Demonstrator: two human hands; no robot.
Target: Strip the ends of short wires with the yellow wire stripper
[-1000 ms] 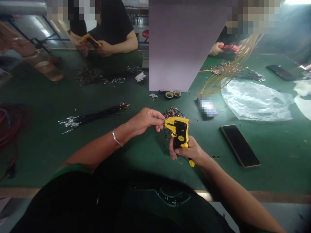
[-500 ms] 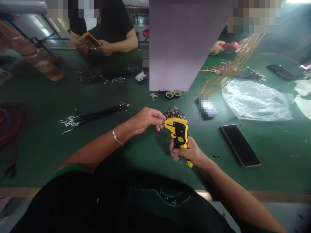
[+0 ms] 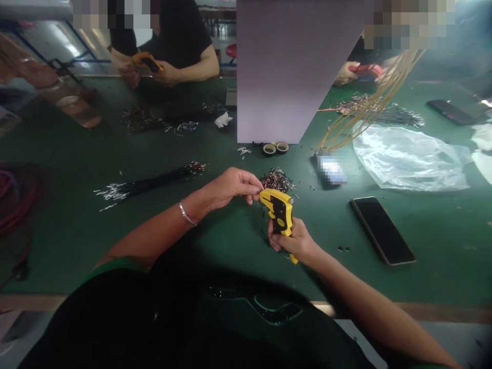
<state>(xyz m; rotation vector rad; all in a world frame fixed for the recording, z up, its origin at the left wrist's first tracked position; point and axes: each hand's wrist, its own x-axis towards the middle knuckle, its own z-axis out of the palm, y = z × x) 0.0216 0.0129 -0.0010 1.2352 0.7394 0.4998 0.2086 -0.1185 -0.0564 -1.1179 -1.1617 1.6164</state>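
Note:
My right hand (image 3: 295,240) is closed around the grip of a yellow and black wire stripper (image 3: 280,211). The tool's jaws point to the left, up to the fingertips of my left hand (image 3: 239,186). Thumb and forefinger of that hand are pinched together right at the jaws; what lies between them is too small to make out. Behind the tool is a pile of short dark wire scraps with coppery bits (image 3: 275,179), partly covered by it. Left of my left hand lies a bundle of black wires (image 3: 154,182) with pale ends on one side and coppery ends on the other.
A phone (image 3: 382,230) lies to the right, with a clear plastic bag (image 3: 411,159) behind it. Two tape rolls (image 3: 275,148) sit before a pale upright panel (image 3: 288,72). Across the green table (image 3: 215,266), a co-worker's hands (image 3: 167,74) hold an orange tool. Red cables (image 3: 19,200) lie far left.
The wire stripper has turned and shifted slightly left in my right hand. My left hand keeps its pinch at the jaws, almost in the same place.

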